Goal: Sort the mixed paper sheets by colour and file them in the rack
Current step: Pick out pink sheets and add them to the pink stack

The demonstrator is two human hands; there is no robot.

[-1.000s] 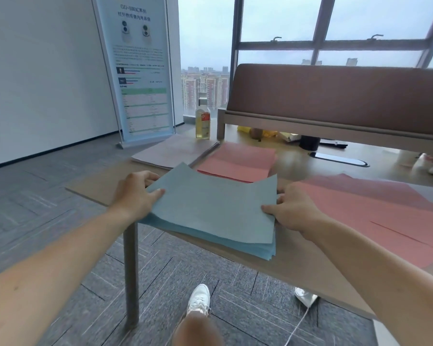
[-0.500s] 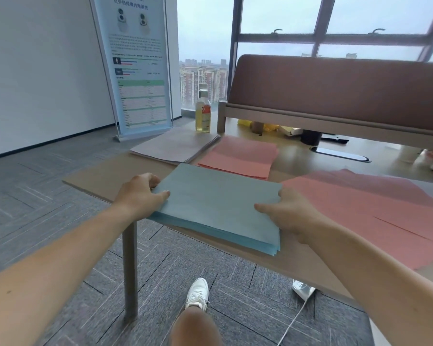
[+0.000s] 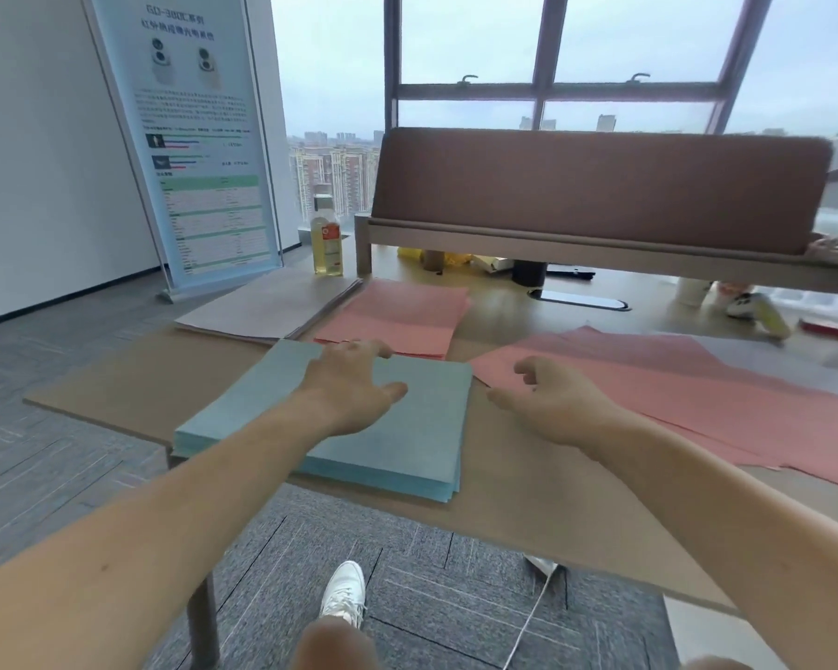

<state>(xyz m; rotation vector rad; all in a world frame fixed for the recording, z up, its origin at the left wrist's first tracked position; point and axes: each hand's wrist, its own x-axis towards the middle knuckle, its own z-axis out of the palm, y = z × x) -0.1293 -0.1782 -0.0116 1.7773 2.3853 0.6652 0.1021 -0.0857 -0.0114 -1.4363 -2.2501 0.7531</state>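
A squared stack of blue sheets [image 3: 407, 437] lies flat at the table's near edge. My left hand [image 3: 349, 384] reaches over its far half with fingers spread and relaxed, holding nothing. My right hand [image 3: 547, 403] hovers just right of the stack, fingers loosely curled and empty. Behind the blue stack lie a neat pink stack [image 3: 402, 316] and a grey-beige stack [image 3: 272, 307]. Loose pink sheets [image 3: 688, 394] are spread out to the right. No rack can be made out.
The wooden table [image 3: 117, 384] ends close to me; its leg [image 3: 199, 621] stands below the left corner. A bottle of yellow liquid [image 3: 326, 236] stands at the back left. A brown padded divider [image 3: 596, 191] crosses the back. A banner [image 3: 199, 137] stands on the floor.
Both hands have let go of the blue stack's sides. The left hand moved over the top of the stack, the right drew off to the right. The stack now lies flat and squared.
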